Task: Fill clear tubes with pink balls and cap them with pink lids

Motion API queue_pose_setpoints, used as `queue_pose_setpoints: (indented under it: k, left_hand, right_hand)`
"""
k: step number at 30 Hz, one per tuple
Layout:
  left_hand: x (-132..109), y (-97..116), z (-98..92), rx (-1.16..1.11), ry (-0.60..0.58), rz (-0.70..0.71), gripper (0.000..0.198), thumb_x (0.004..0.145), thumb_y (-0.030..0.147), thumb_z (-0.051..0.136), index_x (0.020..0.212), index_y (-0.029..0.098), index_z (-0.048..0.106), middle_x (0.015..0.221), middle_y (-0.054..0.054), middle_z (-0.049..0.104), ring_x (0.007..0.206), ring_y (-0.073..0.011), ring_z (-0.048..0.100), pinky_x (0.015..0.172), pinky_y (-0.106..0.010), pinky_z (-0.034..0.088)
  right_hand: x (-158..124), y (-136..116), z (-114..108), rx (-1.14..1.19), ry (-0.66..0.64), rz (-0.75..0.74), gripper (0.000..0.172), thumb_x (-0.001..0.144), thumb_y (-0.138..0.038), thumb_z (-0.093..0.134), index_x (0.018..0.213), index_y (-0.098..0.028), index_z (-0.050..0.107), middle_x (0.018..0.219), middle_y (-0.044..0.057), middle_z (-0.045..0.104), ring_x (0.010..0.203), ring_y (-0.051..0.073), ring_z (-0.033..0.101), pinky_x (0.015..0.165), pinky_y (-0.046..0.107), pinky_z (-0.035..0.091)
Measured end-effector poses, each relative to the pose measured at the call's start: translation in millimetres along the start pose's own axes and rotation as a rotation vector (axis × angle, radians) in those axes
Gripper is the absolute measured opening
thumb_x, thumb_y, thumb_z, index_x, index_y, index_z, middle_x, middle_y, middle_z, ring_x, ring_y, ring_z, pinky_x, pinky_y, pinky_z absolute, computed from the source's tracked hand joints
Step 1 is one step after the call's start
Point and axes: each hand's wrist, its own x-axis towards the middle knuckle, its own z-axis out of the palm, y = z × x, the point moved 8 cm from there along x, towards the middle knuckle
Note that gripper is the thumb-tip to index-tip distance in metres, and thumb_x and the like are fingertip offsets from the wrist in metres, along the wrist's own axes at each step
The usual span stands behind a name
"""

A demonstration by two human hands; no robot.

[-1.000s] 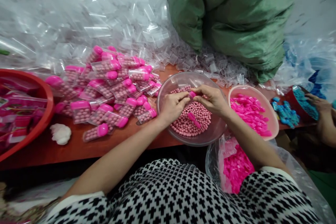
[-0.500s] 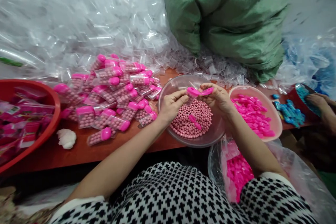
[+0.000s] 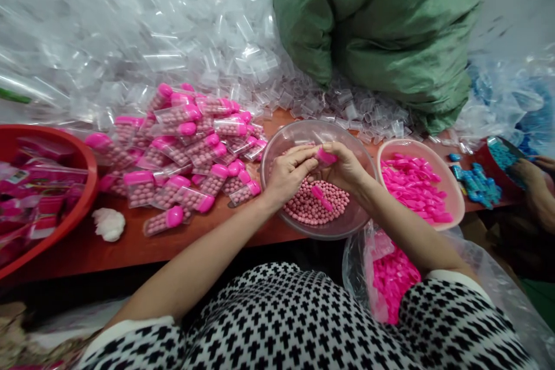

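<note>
Over the clear plastic bowl [image 3: 277,150], both my hands are closed together around a pink flip-top cap [image 3: 326,155]. My left hand [image 3: 290,173] pinches it from the left, its fingers touching those of the other hand. My right hand [image 3: 344,167] curls round it from the right, with the pink top showing between thumb and fingers. Anything under the cap is hidden by my fingers. Below, pink beads [image 3: 314,208] fill the bowl's bottom, and another pink cap [image 3: 321,198] lies opened on them.
Capped, bead-filled bottles [image 3: 186,150] are heaped at left, beside a red basin [image 3: 92,185] and white wad [image 3: 109,224]. A pink tub [image 3: 455,202] holds caps. Clear empties [image 3: 355,107] and a green sack [image 3: 390,29] lie behind. Another person's hand [image 3: 526,173] works at right.
My hands have come closer together. The pink cap, spread out between them before, is now folded and mostly covered by my fingers. The view has shifted slightly.
</note>
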Motion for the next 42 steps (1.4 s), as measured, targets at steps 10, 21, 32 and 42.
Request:
queue_pose_setpoints:
  k: [10,21,32,42]
  left_hand:
    - [24.4,23.8,-75.7,0.038,0.213,0.076,0.037,0.090,0.045,0.071,0.117,0.020,0.074,0.117,-0.003,0.077,0.113,-0.0232,0.068,0.102,-0.039,0.054]
    - [50.1,10.9,-209.7,0.997,0.460,0.000,0.021,0.095,0.023,0.064,0.116,0.027,0.067,0.137,0.009,0.061,0.151,-0.0262,0.028,0.132,-0.054,-0.001]
    - [27.9,29.8,-74.7,0.624,0.075,0.203,0.036,0.093,0.030,0.062,0.126,0.018,0.070,0.119,-0.008,0.075,0.108,-0.0244,0.069,0.104,-0.042,0.050]
    - [27.6,-10.8,5.6,0.053,-0.290,-0.099,0.034,0.082,0.044,0.072,0.101,0.017,0.079,0.106,-0.010,0.078,0.093,-0.0235,0.073,0.083,-0.033,0.058]
  right_hand:
    - [27.0,-53.0,-23.4,-0.538,0.097,-0.228,0.072,0.082,-0.085,0.051,0.104,-0.018,0.066,0.088,0.006,0.071,0.077,0.015,0.067,0.066,0.027,0.059]
    - [51.8,-16.1,-37.4,-1.802,0.194,-0.140,0.034,0.093,-0.028,0.061,0.123,-0.015,0.070,0.122,0.018,0.072,0.104,0.030,0.067,0.084,0.037,0.049]
    - [58.1,-17.9,-53.3,-0.897,0.209,-0.177,0.027,0.073,-0.032,0.080,0.087,-0.015,0.063,0.079,0.001,0.068,0.071,0.015,0.061,0.066,0.029,0.050]
    - [-15.6,-34.4,-33.3,-0.558,0.099,-0.363,0.047,0.073,-0.051,0.085,0.101,-0.021,0.064,0.083,-0.001,0.069,0.073,0.013,0.067,0.065,0.026,0.055]
